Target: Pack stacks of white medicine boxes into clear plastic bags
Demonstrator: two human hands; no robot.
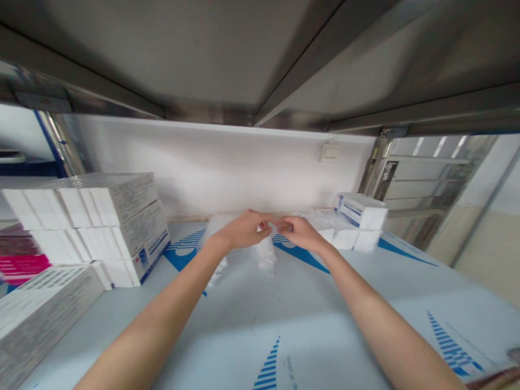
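My left hand [246, 230] and my right hand [298, 232] meet near the middle of the shelf, fingers curled and fingertips almost touching. Between them they pinch crumpled clear plastic wrap [266, 257], part of which hangs below the left fingers. The wrap spreads over a whitish pack [219, 223] behind my left hand; its contents are mostly hidden. Just past my right hand lie white boxes in clear film [345, 238], with one white and blue box [361, 210] on top.
At the left stands a stack of film-wrapped white cartons [93, 227], with a long white box pack [44, 303] in front. A pink pack [24, 265] sits behind it. A metal shelf [182, 54] hangs low overhead. The white wall [227, 168] carries a switch [329, 153].
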